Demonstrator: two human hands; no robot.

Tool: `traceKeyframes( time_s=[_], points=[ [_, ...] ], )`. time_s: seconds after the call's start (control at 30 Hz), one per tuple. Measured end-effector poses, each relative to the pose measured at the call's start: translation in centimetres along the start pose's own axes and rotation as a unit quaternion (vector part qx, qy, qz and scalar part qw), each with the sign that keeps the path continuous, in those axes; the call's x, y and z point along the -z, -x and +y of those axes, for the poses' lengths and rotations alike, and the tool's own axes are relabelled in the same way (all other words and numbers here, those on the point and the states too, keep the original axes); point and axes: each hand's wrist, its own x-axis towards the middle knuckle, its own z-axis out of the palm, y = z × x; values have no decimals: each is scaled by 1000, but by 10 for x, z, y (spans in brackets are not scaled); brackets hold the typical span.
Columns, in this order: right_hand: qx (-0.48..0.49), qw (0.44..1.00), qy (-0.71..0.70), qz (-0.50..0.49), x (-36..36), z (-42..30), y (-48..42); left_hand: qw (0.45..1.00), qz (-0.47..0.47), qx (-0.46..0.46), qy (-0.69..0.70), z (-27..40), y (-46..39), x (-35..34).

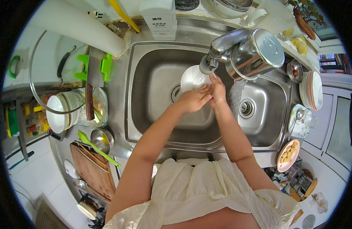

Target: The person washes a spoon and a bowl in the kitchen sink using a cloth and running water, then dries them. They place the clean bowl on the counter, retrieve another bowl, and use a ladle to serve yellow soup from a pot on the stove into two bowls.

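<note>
A white bowl [190, 78] is tilted under the chrome faucet [214, 54], over the large stainless steel basin [153, 114]. Streaks of running water seem to fall into it. My left hand [194, 100] is at the near rim, fingers reaching inside and thumb outside. On the right side my right hand [218, 88] grips the bowl, with fingers up along its edge. The two hands meet below the bowl and hide its near part. Partly behind the bowl is the basin's drain [176, 94].
Right of the large basin lies a smaller basin [261, 126] with foam at its left side. A metal canister [256, 54] stands beside the faucet. Stacked bowls [57, 113], a cleaver [91, 77] and a cutting board [93, 171] are at left; stacked plates [310, 90] are at right.
</note>
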Motion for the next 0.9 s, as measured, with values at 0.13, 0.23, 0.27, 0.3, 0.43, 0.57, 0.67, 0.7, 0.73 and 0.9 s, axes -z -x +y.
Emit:
traceKeyframes(
  time_s=[0.13, 0.23, 0.27, 0.3, 0.43, 0.57, 0.67, 0.7, 0.73, 0.9],
  points=[
    [-3, 1000, 18, 0, 0, -3, 9, 991, -86, 32, -98, -3, 10, 25],
    [5, 1000, 10, -9, 3, 2, 7, 961, -63, 46, -264, 3, 12, 40],
    [4, 1000, 7, -11, 6, 5, 5, 958, -2, 28, -285, -4, 11, 38],
    [3, 1000, 5, -14, 6, 4, 6, 951, 60, 10, -304, -9, 9, 37],
    [-6, 999, -45, -24, 4, 3, 9, 930, 150, 20, -336, -4, 6, 38],
    [-14, 996, -89, -22, 12, 5, 6, 919, 331, 114, -183, -3, 1, 32],
    [-22, 996, -83, -33, 12, 5, 10, 925, 294, 241, -4, -4, 7, 34],
    [-24, 996, -77, -40, 11, 4, 12, 925, 292, 241, 27, -12, 6, 36],
    [-27, 997, -73, -29, 11, 7, 11, 924, 290, 242, 58, -18, 5, 37],
    [-52, 996, -69, -10, 5, 13, 16, 927, 327, 177, -58, -15, -14, 34]
  ],
)
